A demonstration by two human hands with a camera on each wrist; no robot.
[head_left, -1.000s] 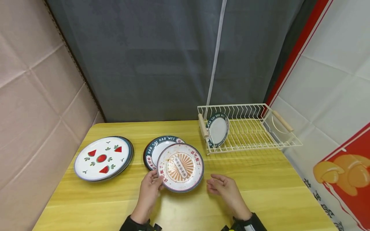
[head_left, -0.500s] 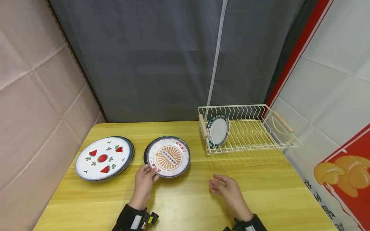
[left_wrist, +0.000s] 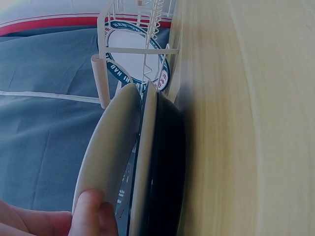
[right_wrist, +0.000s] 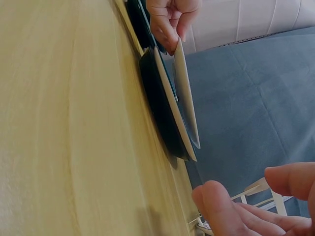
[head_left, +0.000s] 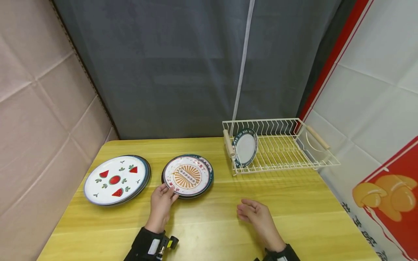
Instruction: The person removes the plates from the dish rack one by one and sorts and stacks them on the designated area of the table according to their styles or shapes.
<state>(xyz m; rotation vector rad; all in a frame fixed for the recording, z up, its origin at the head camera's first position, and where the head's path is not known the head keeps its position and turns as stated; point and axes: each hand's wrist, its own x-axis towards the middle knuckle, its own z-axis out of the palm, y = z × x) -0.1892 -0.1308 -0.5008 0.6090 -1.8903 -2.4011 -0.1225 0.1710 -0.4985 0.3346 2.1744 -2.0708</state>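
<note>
My left hand point(head_left: 161, 203) pinches the near-left rim of a white plate point(head_left: 187, 177) with an orange sunburst and red characters. That plate lies over a stack of dark-rimmed plates point(head_left: 209, 181), covering most of them. In the left wrist view the held plate point(left_wrist: 106, 142) is tilted, with a gap between it and the stack point(left_wrist: 165, 162) near the fingers. Holding nothing, my right hand point(head_left: 256, 217) hovers at the right, its fingers loosely bent. A green-rimmed plate point(head_left: 245, 148) stands upright at the left end of the cream wire dish rack point(head_left: 284, 145).
At the left of the wooden table point(head_left: 209, 232) lies another plate stack, topped by a white watermelon-patterned plate point(head_left: 115, 179). A grey curtain point(head_left: 176, 72) hangs behind the table. Pale walls stand on both sides, the right one with a red picture point(head_left: 398, 203).
My left hand has carried the sunburst plate left and back, from partly overlapping the dark-rimmed stack to lying over most of it. The right hand has barely moved.
</note>
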